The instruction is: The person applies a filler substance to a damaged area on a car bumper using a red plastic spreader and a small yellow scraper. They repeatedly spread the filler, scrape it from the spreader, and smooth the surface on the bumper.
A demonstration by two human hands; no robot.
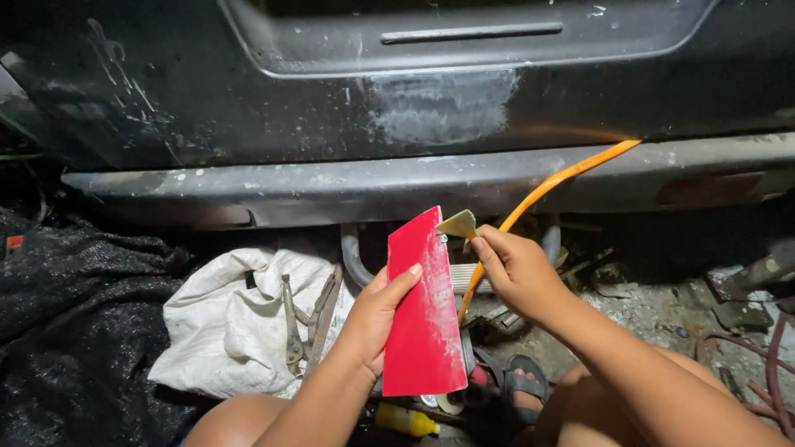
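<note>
My left hand (374, 319) grips a flat red plastic board (422, 310), held upright in front of me with pale smears on its face. My right hand (515, 269) pinches a small yellowish putty spreader (458, 223) whose blade touches the board's top right corner. Behind both stands a dark vehicle body panel (207, 108) with a sanded, whitish filler patch (443, 106) near the middle, above a dusty grey bumper (331, 186). My bare knees show at the bottom of the view.
An orange hose (551, 182) runs from the bumper down behind my right hand. Locking pliers (308, 319) lie on a white sack (228, 327). A black mesh cloth (74, 323) covers the left ground. A yellow bottle (403, 420) and my sandalled foot (525, 383) are below.
</note>
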